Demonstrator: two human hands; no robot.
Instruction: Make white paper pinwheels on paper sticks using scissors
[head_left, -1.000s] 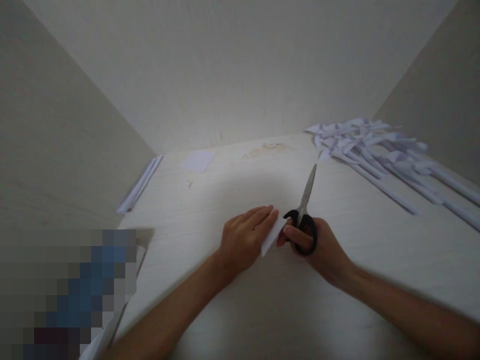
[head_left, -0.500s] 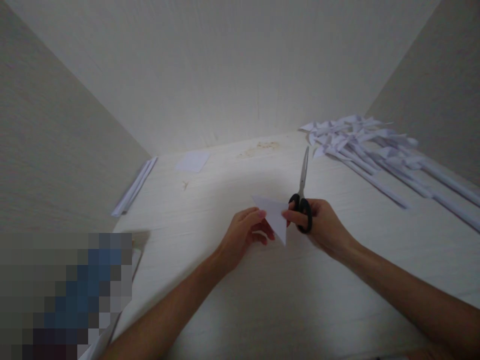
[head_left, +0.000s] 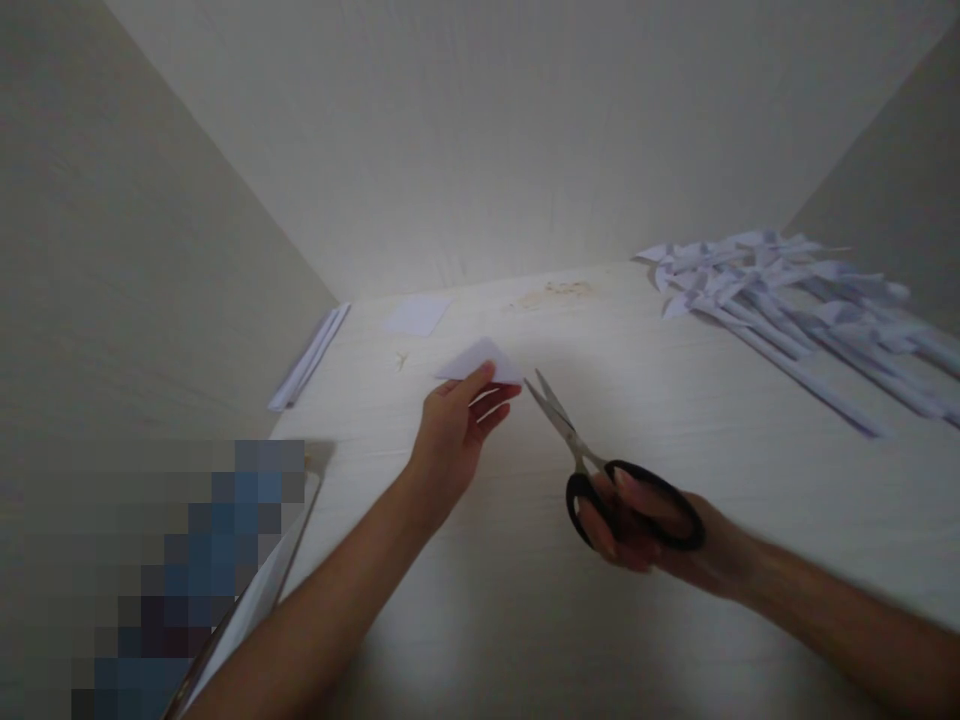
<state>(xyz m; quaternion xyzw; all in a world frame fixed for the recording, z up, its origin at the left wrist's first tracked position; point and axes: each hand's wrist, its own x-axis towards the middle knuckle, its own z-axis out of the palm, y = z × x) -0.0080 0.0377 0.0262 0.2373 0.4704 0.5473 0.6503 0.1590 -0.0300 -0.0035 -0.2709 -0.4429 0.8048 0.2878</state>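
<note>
My left hand (head_left: 459, 425) pinches a white piece of paper (head_left: 474, 358) folded into a triangle, thumb on top and fingers beneath, above the table. My right hand (head_left: 645, 530) grips a pair of scissors (head_left: 574, 437) with black handles, fingers through the loops. The blades stand slightly apart and point up and left, their tips a short gap from the triangle's right corner.
A flat white sheet (head_left: 418, 315) lies at the back of the pale table (head_left: 480, 620). Rolled paper strips (head_left: 311, 357) rest along the left edge. Many paper pinwheels on rolled sticks (head_left: 765, 290) are heaped at the back right. Walls enclose the back and sides.
My right hand has let go of the paper and moved down and right, with the scissors now held by both loops and opened. The left hand has moved the paper up and left.
</note>
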